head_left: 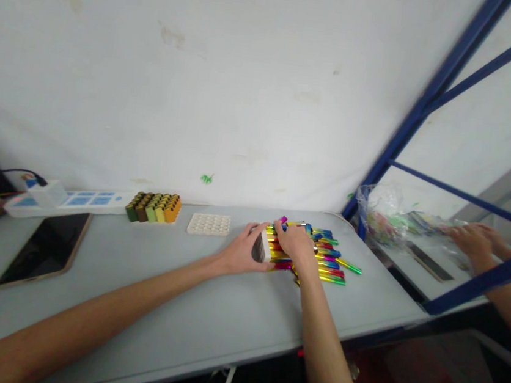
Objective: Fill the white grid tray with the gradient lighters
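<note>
Left fingers (253, 230), parted wide, grip a white tray (266, 245).

The sticks (334, 264) gleam metallic yellow, green, red, blue and magenta; the holder (266, 246) is white. A white tray (208, 224) shows a dotted grid. The bench (154, 309) is pale grey, the frame (418, 115) dark blue, the wall (248, 92) white with green marks.

Here's the white tray (266, 246), up on edge, and shiny multicoloured tubes (331, 264) lie loosely fanned to its right!
</note>
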The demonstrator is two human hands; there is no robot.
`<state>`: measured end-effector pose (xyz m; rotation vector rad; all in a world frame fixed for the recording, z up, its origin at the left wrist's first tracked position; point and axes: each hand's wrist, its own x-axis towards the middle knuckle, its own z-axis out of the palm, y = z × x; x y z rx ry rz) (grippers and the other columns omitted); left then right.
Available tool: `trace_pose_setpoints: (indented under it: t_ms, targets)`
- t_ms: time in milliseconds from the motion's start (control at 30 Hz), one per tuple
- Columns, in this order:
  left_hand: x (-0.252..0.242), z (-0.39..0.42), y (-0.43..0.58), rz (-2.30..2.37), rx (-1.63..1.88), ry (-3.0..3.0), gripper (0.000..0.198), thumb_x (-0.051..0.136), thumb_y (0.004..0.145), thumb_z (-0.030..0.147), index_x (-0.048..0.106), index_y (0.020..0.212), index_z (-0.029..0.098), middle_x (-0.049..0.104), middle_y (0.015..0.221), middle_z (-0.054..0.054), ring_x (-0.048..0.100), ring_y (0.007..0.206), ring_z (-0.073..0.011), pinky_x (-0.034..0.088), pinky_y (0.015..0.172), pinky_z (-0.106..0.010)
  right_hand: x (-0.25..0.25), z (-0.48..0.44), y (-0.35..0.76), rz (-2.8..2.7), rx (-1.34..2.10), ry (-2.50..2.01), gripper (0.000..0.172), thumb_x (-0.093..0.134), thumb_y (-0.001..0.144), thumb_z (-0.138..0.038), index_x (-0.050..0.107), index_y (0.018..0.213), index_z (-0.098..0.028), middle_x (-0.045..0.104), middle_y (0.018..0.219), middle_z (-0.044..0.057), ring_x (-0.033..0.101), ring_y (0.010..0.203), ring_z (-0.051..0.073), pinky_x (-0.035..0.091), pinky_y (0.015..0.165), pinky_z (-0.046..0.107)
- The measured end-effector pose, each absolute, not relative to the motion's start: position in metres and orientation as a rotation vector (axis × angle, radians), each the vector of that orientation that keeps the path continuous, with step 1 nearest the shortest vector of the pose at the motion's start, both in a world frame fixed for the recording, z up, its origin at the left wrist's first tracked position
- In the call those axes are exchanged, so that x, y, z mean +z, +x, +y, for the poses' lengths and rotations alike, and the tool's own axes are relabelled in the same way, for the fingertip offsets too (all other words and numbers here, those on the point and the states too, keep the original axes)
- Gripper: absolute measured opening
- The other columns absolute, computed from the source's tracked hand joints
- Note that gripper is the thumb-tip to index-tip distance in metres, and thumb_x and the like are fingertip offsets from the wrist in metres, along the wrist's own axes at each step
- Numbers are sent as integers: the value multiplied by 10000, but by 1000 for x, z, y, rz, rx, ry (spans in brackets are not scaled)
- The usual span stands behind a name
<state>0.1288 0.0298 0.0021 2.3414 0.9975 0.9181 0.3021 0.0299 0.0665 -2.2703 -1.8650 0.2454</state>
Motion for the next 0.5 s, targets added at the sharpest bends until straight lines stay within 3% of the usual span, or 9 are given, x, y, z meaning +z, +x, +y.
trace_pose_setpoints:
  t_ms: [233, 333, 500]
  targets:
    - [3, 25, 127, 964, 919, 2324, 1038, 786, 721, 571, 260, 1554, 245, 356, 1499, -142, 421, 1395, -340, 350, 1192, -453, 77, 21, 298, -1796, 26, -2253, 588, 373, 999, -592, 716, 1103, -126, 711, 1094, 229, 680, 1041, 333, 495, 893, 421]
    - [5, 27, 130, 951, 944, 2294, 1104, 818, 682, 598, 254, 1558, 235, 373, 1516, -149, 414, 1403, -346, 335, 1199, -471, 73, 26, 292, -1824, -60, -2119, 535, 368, 1017, -556, 674, 1160, -141, 695, 1125, 206, 656, 1072, 309, 475, 927, 402]
    - [3, 34, 141, 936, 1045, 2206, 1199, 883, 586, 608, 275, 1545, 220, 448, 1507, -147, 439, 1382, -366, 357, 1177, -505, 53, 43, 288, -2232, -62, -1767, 388, 302, 1067, -347, 651, 1167, -212, 684, 1213, 118, 591, 1180, 246, 405, 1027, 380]
